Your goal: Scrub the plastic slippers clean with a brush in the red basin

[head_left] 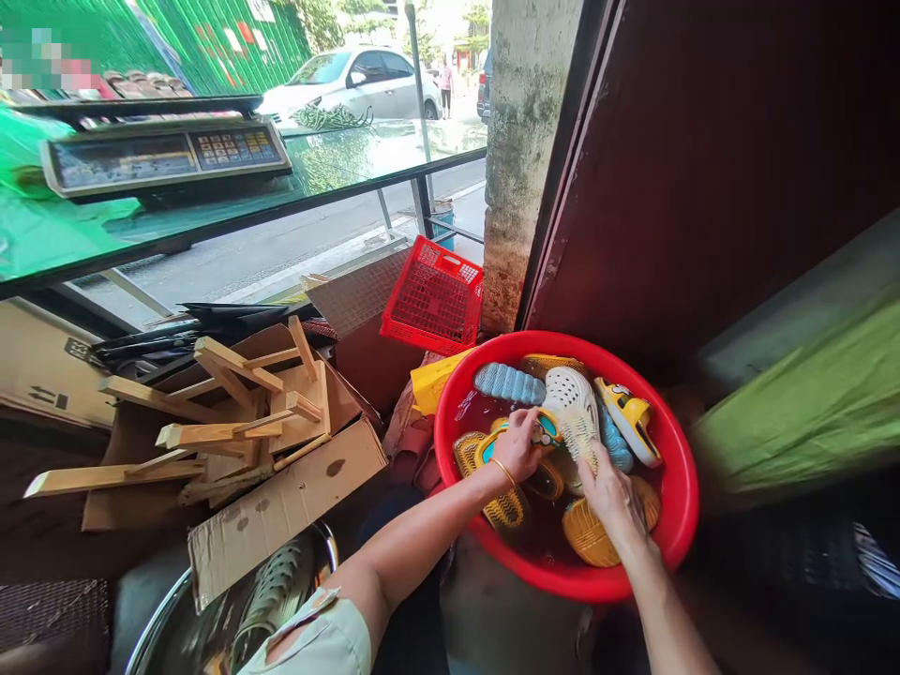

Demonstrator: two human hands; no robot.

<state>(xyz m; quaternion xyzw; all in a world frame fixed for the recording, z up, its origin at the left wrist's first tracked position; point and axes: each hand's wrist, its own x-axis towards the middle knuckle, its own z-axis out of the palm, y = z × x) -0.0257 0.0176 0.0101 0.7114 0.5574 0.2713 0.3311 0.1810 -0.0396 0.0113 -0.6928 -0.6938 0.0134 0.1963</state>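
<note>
Our two bare arms reach forward and down from the bottom of the view, and the hands come close together without touching. Our left hand [517, 445] lies back up, its fingers [526, 424] curled downward at the knuckles. Just to the right of those fingers and a little lower, our right hand [610, 502] angles up and to the left, its fingers [596, 476] slightly spread. Behind the left fingers, a thin gold bangle [502, 472] circles our left wrist, and our left forearm [428, 530] slopes back to a pale green sleeve [320, 642]. Behind the right fingers, our right forearm [665, 609] runs down out of view.
</note>
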